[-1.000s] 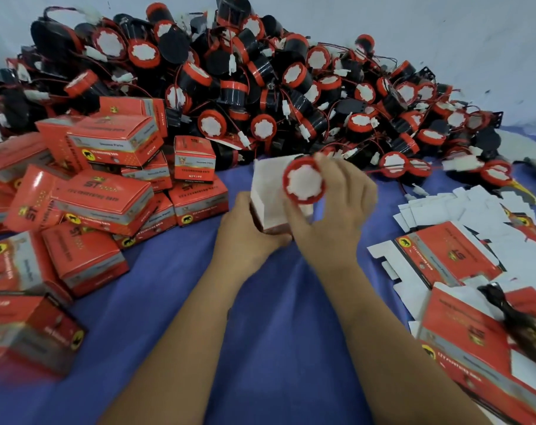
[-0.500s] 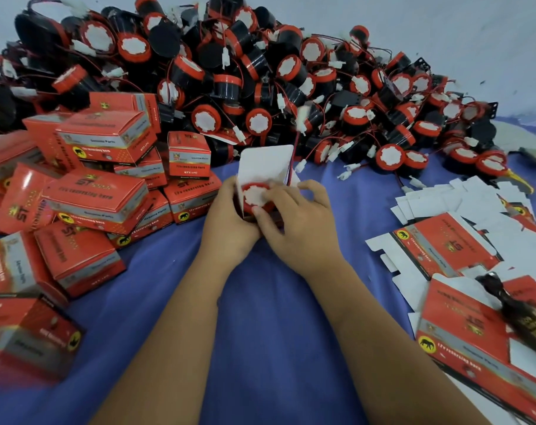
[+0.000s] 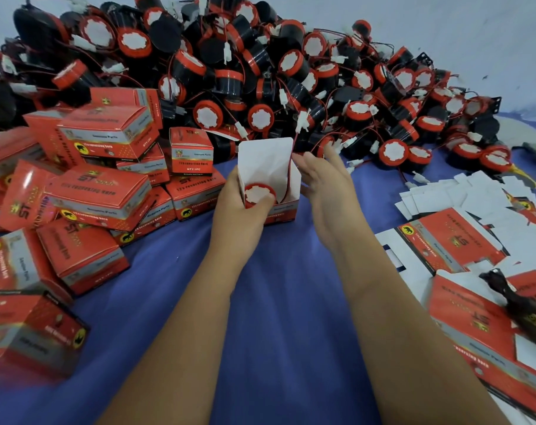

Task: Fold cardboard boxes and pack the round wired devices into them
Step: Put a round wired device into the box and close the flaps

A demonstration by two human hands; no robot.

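Device seated, its wire still trailing out of the open box

The left hand (image 3: 245, 207) grips the open box (image 3: 286, 207) at centre, thumb on the round device (image 3: 258, 194) inside; the right hand (image 3: 325, 182), at 3 o'clock, is loose-fingered, holding nothing. The red wire (image 3: 289, 176) runs over the rim, so closing the flap (image 3: 265, 157) could pinch it.

Flat surface covered in blue cloth (image 3: 260, 317), filling the lower and middle frame. Across the top, heaped on it, a big pile of round black-and-red wired devices (image 3: 260, 72). At left, a jumble of closed red cardboard boxes (image 3: 101, 191). At right edge, flat unfolded red-and-white box blanks (image 3: 462, 240). At centre, standing on the cloth, one open red box with white flap raised (image 3: 269, 167).
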